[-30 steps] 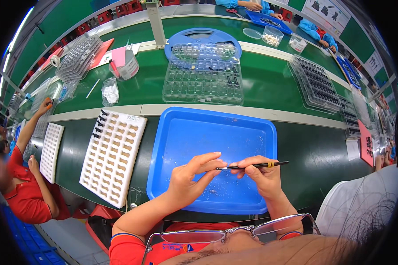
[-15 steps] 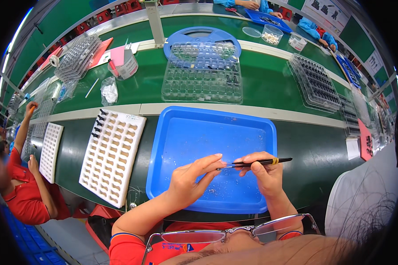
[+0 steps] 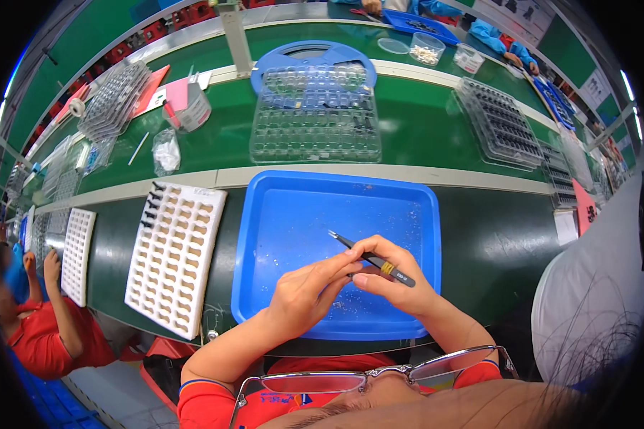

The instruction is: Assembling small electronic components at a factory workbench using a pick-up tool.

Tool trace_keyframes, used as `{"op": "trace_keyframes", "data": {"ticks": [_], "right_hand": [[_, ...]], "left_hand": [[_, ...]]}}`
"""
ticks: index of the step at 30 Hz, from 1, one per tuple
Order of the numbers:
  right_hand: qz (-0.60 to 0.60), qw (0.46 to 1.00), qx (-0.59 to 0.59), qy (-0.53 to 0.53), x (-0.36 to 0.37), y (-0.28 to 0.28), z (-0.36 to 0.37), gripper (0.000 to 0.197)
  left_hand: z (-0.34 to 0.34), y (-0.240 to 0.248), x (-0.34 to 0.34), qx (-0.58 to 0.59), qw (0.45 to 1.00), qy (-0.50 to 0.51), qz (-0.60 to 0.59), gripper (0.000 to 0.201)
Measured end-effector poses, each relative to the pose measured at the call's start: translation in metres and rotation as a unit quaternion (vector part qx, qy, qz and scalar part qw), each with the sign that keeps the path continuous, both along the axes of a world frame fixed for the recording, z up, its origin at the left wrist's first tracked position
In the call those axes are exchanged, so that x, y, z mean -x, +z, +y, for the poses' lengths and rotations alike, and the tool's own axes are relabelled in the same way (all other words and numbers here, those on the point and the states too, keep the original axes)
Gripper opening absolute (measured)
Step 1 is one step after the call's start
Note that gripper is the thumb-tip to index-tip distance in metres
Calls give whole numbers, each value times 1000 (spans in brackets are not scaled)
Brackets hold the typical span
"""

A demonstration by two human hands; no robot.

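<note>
Over a blue tray (image 3: 336, 187), my hands meet at the fingertips. My right hand (image 3: 401, 275) is closed on black tweezers (image 3: 368, 256) with a yellow band, their tips slanting up and left, away from my left hand. The fingers of my left hand (image 3: 304, 293) are pressed together; a small dark bit shows at their tips, too covered to name. Tiny pale specks lie scattered on the tray floor. Left of the tray is a white slotted holder (image 3: 170, 261) with several small black parts (image 3: 150, 204) in its far left slots.
Beyond a pale rail stand clear plastic trays (image 3: 315, 132) over a blue reel (image 3: 272, 61), and stacked trays of dark parts (image 3: 497, 121). A tub (image 3: 191, 114) and a plastic bag (image 3: 167, 152) are far left. A person in red (image 3: 57, 329) works at the left.
The tweezers have swung from pointing at my left fingertips to pointing up and left, and my right hand has moved in against my left. The view has shifted slightly.
</note>
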State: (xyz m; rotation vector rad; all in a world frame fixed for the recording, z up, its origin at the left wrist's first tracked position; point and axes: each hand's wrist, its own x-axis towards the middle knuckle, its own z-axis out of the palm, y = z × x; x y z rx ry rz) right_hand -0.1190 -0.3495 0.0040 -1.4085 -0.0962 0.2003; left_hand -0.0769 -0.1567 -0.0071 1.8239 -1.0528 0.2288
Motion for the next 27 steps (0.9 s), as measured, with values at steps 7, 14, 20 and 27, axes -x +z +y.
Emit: {"op": "trace_keyframes", "data": {"ticks": [7, 14, 20, 27], "right_hand": [[-68, 997, 5, 32, -8, -21, 2, 26], [-57, 997, -25, 43, 3, -14, 1, 26], [-63, 996, -28, 56, 3, -7, -8, 33], [-88, 992, 35, -82, -17, -21, -50, 22]], "left_hand": [[-1, -4, 1, 18, 999, 4, -29, 46], [-1, 1, 8, 37, 999, 1, 1, 47], [0, -8, 9, 44, 999, 18, 22, 44], [-2, -6, 7, 19, 999, 41, 6, 43]]}}
